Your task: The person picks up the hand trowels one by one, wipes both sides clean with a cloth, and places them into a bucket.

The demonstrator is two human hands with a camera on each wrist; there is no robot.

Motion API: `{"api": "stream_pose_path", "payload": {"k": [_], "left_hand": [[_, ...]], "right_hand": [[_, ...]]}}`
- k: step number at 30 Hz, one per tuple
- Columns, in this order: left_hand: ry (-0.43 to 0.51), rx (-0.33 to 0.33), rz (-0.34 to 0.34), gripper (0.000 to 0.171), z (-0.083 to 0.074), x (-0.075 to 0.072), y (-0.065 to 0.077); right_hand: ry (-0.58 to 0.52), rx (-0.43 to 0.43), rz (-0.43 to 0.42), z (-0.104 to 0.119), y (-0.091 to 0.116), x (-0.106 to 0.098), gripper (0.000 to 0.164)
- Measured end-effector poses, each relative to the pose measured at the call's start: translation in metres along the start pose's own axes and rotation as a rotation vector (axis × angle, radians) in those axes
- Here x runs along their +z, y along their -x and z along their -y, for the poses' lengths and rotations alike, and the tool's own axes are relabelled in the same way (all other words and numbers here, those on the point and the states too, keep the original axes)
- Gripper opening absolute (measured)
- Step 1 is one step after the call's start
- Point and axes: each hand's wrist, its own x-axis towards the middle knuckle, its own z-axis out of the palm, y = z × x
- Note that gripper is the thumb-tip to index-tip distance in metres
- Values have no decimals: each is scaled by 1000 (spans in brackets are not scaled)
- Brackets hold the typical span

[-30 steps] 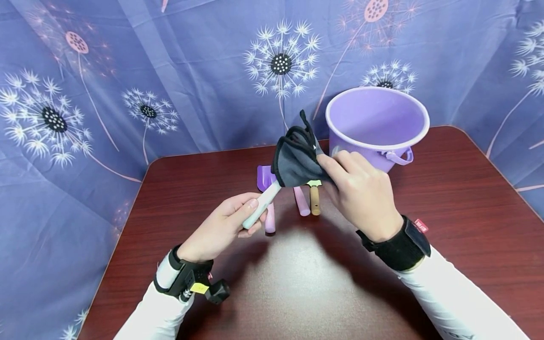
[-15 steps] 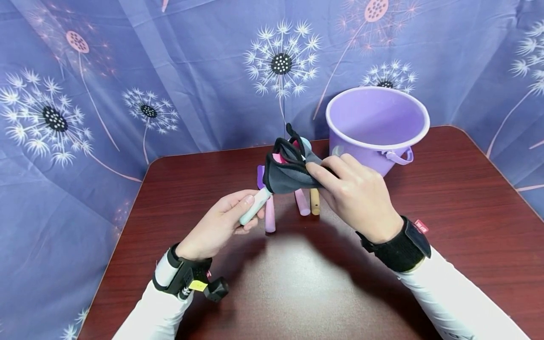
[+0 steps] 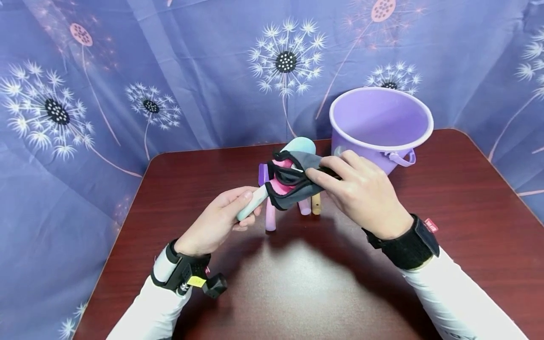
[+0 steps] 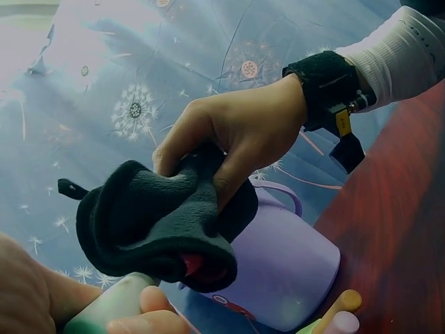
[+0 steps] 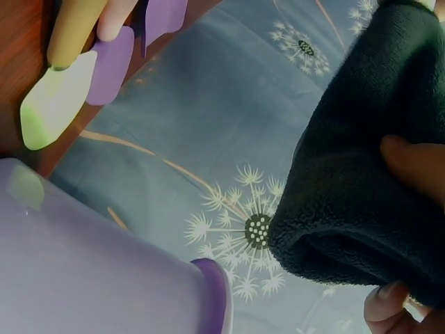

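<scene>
Mint tool (image 3: 255,200): between the hands; left hand (image 3: 212,222) grasps its handle; cloth overlaps its middle
Cloth (image 3: 297,197): bunched in right hand (image 3: 363,198); pink inner side showing
Progress: looks mid-job, cloth at tool; how much is finished, can't tell
Loose tools (image 3: 270,217): three on worktop (image 3: 191,177) between hands, partly hidden; none held; done or left, can't tell
Bucket (image 3: 380,118): just beyond right hand

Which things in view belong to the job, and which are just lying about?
In the job:
dark cloth, held by the right hand
pale-green-handled tool, held by the left hand

Lying about, apparently:
purple bucket
pink-handled purple scoop
second pink-handled tool
tan-handled tool
</scene>
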Motion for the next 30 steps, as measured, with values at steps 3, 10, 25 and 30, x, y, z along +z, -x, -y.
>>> {"api": "stream_pose_path", "payload": {"k": [3,10,25,30], "left_hand": [[-4,9,5,26,1,-2,1],[-78,2,31,30,-2,-5,3],[-105,-32,48,33,-7,-11,1],[-51,-53,17,28,-7,-12,4]], "right_hand": [[-14,-11,12,-2,-1,-1,28],[20,1,-23,-6,-5,-3,26],[69,121,-90,-11,-4,-6,33],[126,176,-103,-12,-6,-5,33]]}}
